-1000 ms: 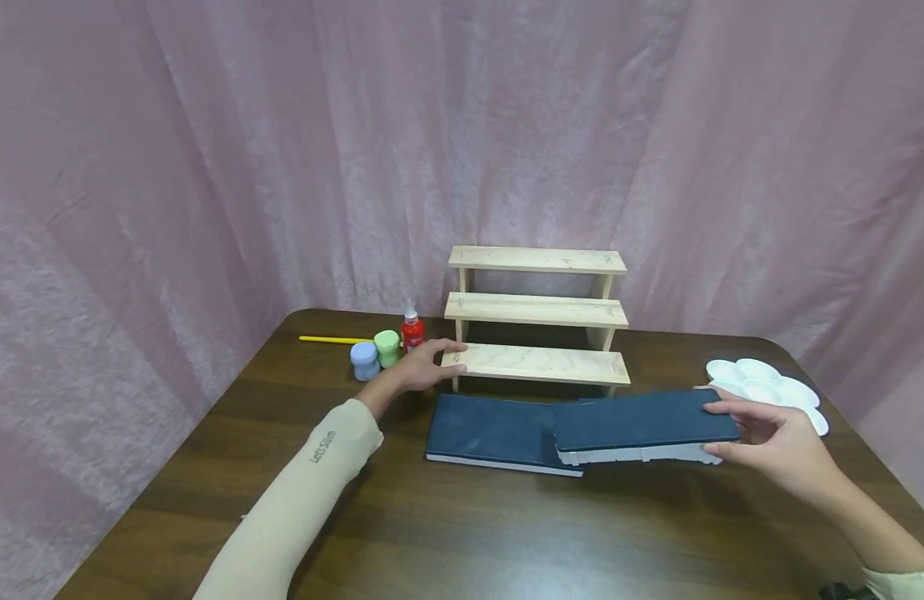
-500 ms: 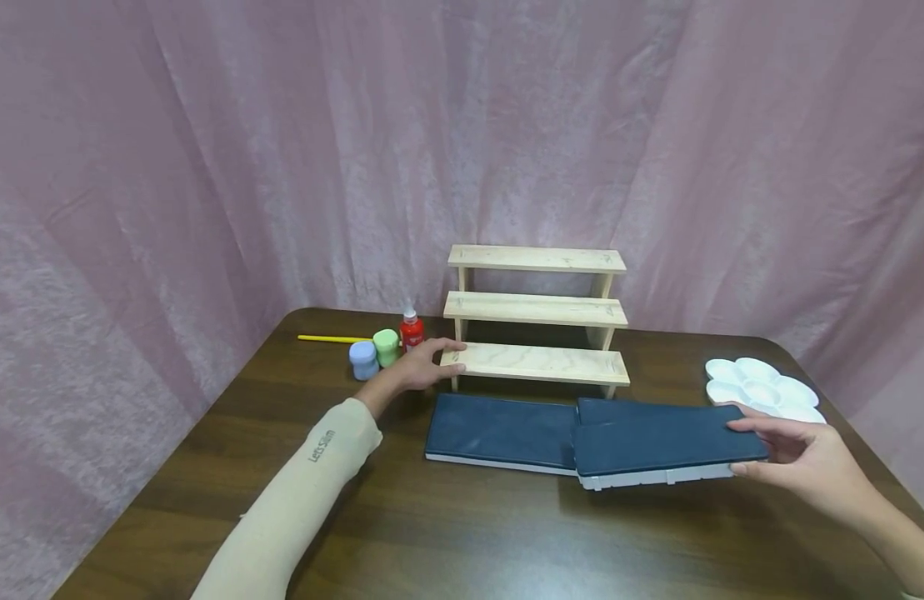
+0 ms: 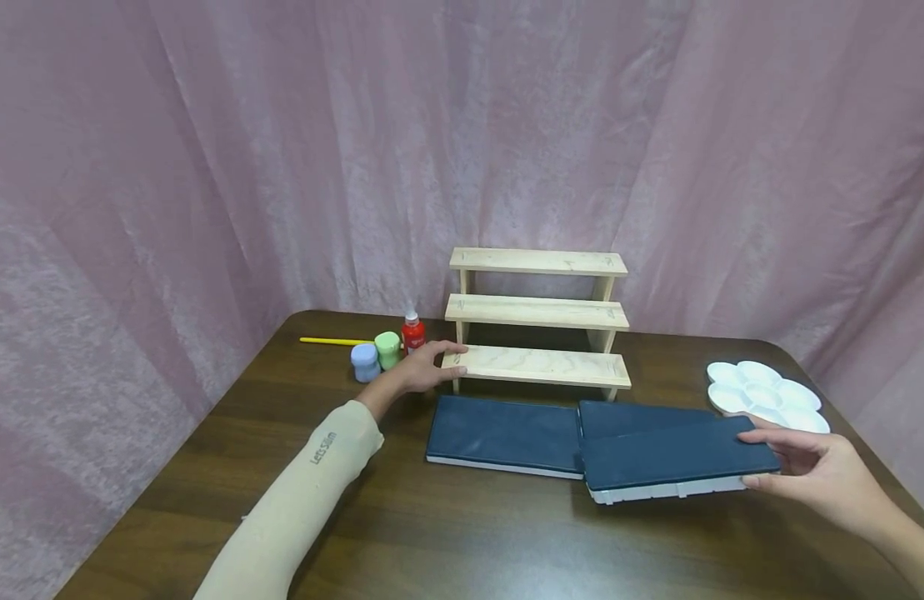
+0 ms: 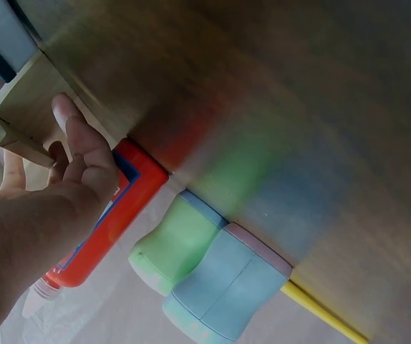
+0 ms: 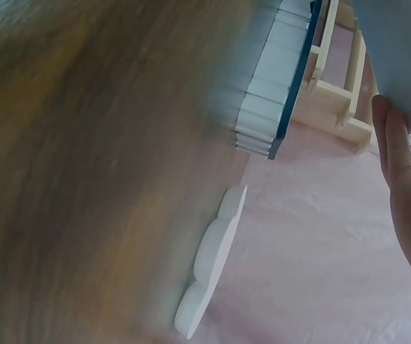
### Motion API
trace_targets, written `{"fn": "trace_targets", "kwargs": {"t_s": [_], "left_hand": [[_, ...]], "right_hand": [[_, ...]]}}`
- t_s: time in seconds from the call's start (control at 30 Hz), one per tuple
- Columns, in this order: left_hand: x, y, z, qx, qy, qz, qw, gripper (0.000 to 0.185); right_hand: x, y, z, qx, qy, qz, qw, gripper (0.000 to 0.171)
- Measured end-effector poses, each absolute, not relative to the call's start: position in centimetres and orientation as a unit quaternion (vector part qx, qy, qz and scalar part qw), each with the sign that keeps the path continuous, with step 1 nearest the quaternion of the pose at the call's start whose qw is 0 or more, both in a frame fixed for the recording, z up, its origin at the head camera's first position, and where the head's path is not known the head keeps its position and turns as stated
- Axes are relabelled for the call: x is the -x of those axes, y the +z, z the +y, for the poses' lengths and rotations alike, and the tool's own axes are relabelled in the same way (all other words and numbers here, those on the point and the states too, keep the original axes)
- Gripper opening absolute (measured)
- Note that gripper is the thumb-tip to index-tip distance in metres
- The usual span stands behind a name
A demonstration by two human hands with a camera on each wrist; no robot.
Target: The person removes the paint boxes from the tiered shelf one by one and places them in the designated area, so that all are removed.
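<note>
My left hand [image 3: 424,367] grips the left end of the lowest step of a three-step wooden display stand [image 3: 544,364]. The left wrist view shows its fingers around the board's corner [image 4: 21,140]. My right hand [image 3: 829,475] pinches the right end of a flat white box with a dark blue lid [image 3: 679,458], its grey underside [image 5: 395,57] visible in the right wrist view. This box is held tilted above the table and partly covers a second similar box [image 3: 634,415]. A third blue-lidded box [image 3: 506,433] lies to the left, in front of the stand.
Beside my left hand stand a red glue-like bottle [image 3: 412,332], a green wavy-sided jar [image 3: 387,350] and a blue one [image 3: 365,362]. A yellow stick [image 3: 330,341] lies behind them. A white flower-shaped palette [image 3: 761,392] is at the right. Pink curtain backs the wooden table [image 3: 447,533].
My right hand has drawn its box rightward and nearer to me, uncovering more of the two boxes on the table. The left hand has stayed on the stand.
</note>
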State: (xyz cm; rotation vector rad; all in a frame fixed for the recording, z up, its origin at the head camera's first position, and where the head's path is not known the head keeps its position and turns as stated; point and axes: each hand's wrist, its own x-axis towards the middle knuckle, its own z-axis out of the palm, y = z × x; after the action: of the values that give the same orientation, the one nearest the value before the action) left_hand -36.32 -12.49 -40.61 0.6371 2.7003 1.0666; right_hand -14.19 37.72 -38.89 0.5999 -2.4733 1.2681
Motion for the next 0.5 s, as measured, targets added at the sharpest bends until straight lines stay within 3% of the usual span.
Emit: {"fn": "trace_targets", "kwargs": {"t_s": [0.5], "left_hand": [[36.26, -40.91, -12.51, -0.214, 0.357, 0.906, 0.081, 0.051]], "right_hand": [[13.94, -39.88, 37.91, -0.224, 0.442, -0.857, 0.142, 0.049]]}}
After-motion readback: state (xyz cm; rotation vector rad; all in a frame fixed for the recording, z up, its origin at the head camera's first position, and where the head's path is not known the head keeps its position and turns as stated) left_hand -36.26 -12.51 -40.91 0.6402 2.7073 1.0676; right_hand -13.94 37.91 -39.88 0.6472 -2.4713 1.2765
